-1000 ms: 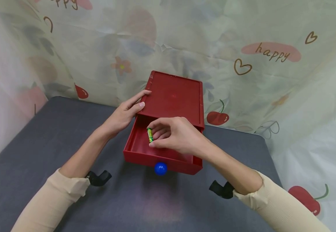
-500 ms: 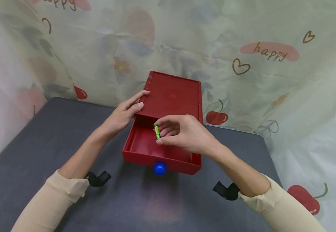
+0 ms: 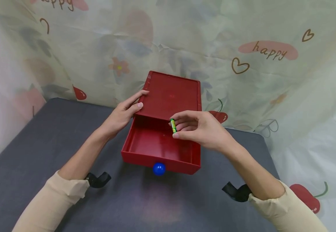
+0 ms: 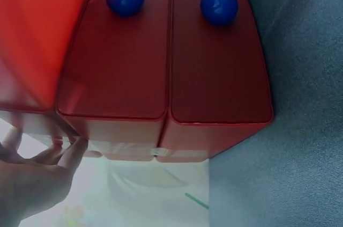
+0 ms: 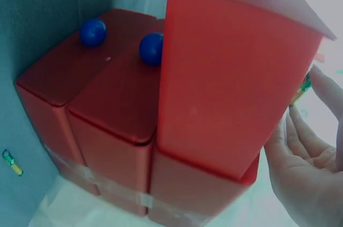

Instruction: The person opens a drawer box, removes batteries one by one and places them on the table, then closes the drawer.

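Note:
A small green-and-yellow battery (image 3: pixel 173 125) is pinched between the thumb and fingertips of my right hand (image 3: pixel 207 130), above the right side of a pulled-out red drawer (image 3: pixel 140 158). The drawer has a round blue knob (image 3: pixel 159 169) on its front. It belongs to a red drawer cabinet (image 3: pixel 171 95). My left hand (image 3: pixel 120 119) rests on the cabinet's upper left edge, fingers extended. In the left wrist view, fingertips of the left hand (image 4: pixel 40 178) touch the cabinet's side.
Below the pulled-out drawer, two closed drawers with blue knobs (image 5: pixel 93 33) show in the right wrist view. Another battery (image 5: pixel 13 163) lies on the dark grey table (image 3: pixel 84 206) beside the cabinet. A patterned curtain (image 3: pixel 98 48) hangs behind.
My right hand has moved right and slightly up with the battery, from over the drawer's middle to its right side. The left hand and the drawer stay in place.

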The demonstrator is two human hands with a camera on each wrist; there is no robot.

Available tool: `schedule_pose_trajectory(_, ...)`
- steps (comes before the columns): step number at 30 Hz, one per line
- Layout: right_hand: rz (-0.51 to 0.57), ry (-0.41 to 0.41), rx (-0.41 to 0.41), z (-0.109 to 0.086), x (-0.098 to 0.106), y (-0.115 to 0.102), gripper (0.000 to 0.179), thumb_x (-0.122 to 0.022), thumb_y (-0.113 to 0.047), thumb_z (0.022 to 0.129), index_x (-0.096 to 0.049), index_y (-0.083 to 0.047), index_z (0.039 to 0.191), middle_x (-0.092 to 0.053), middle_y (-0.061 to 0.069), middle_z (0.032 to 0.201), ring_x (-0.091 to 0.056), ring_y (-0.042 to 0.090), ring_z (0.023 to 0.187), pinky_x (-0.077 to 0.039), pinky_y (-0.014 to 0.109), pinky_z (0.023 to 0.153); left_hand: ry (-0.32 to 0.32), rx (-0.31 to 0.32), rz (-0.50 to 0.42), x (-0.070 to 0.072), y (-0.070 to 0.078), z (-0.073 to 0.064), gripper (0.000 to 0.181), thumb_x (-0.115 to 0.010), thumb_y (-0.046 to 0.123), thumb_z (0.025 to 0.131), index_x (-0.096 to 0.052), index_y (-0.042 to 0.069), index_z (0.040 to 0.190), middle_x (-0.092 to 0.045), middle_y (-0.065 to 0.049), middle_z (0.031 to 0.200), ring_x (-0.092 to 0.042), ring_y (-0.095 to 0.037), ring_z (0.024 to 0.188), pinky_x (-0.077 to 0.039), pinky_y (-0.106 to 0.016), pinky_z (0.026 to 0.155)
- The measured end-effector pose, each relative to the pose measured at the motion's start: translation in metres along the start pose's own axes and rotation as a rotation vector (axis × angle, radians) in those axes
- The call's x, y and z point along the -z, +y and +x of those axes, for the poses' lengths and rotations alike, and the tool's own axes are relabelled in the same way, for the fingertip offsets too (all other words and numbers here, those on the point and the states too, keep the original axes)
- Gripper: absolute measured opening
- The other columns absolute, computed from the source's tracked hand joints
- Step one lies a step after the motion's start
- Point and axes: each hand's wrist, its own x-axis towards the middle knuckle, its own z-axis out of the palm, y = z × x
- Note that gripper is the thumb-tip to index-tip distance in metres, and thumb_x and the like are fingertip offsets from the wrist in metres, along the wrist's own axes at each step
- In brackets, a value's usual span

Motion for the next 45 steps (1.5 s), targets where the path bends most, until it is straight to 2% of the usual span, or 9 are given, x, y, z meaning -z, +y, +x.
schedule_pose_trajectory(8,0.019,0.022,-0.028,-0.004,0.010,0.008,0.041,-0.074,-0.024,0.077,-0.060,-0.014,0.115,-0.061,0.003,0.104,-0.060,0.019,0.092,-0.049,0.029,0.080,0.041,0.022,0.006,-0.003,0.001,-0.001,0.044,-0.046,0.037,0.094,-0.037,0.036,0.137,-0.028,0.016,0.142,-0.031,-0.009,0.127,-0.029,-0.043,0.101)
schedule_pose_trajectory(15,0.032,0.031,-0.060,-0.011,0.019,0.011,0.040,-0.073,-0.025,0.077,-0.060,-0.015,0.113,-0.061,0.003,0.104,-0.060,0.019,0.093,-0.049,0.029,0.081,0.090,0.047,0.045,-0.016,0.026,-0.009,0.046,-0.043,0.030,0.097,-0.034,0.025,0.142,-0.026,0.010,0.145,-0.023,-0.011,0.132,-0.027,-0.041,0.102)
schedule_pose_trajectory(22,0.058,0.060,-0.080,-0.020,0.027,0.017,0.041,-0.074,-0.022,0.077,-0.059,-0.013,0.115,-0.061,0.005,0.105,-0.060,0.021,0.094,-0.050,0.030,0.079,0.088,0.048,0.061,-0.017,0.028,-0.011,0.049,-0.046,0.034,0.095,-0.033,0.024,0.142,-0.027,0.008,0.145,-0.023,-0.014,0.132,-0.031,-0.043,0.100)
schedule_pose_trajectory(31,0.092,0.079,-0.067,-0.030,0.037,0.025,0.041,-0.072,-0.017,0.079,-0.058,-0.009,0.117,-0.061,0.009,0.110,-0.058,0.024,0.096,-0.049,0.030,0.079,0.089,0.040,0.054,-0.016,0.029,-0.010,0.048,-0.047,0.030,0.095,-0.035,0.023,0.141,-0.031,0.007,0.143,-0.037,-0.016,0.124,-0.032,-0.042,0.099)
schedule_pose_trajectory(40,0.099,0.123,-0.095,-0.040,0.048,0.034,0.046,-0.071,-0.017,0.079,-0.055,-0.010,0.122,-0.060,0.011,0.113,-0.058,0.024,0.099,-0.049,0.030,0.079,0.088,0.043,0.025,-0.013,0.026,-0.008,0.048,-0.050,0.029,0.094,-0.037,0.024,0.140,-0.034,0.005,0.141,-0.044,-0.018,0.118,-0.035,-0.043,0.096)
schedule_pose_trajectory(45,0.069,0.165,-0.109,-0.043,0.051,0.039,0.047,-0.072,-0.018,0.078,-0.056,-0.010,0.122,-0.059,0.012,0.114,-0.058,0.021,0.099,-0.050,0.029,0.078,0.083,0.035,0.017,-0.011,0.026,-0.008,0.048,-0.050,0.028,0.094,-0.037,0.023,0.140,-0.036,0.003,0.140,-0.046,-0.018,0.116,-0.038,-0.042,0.094)
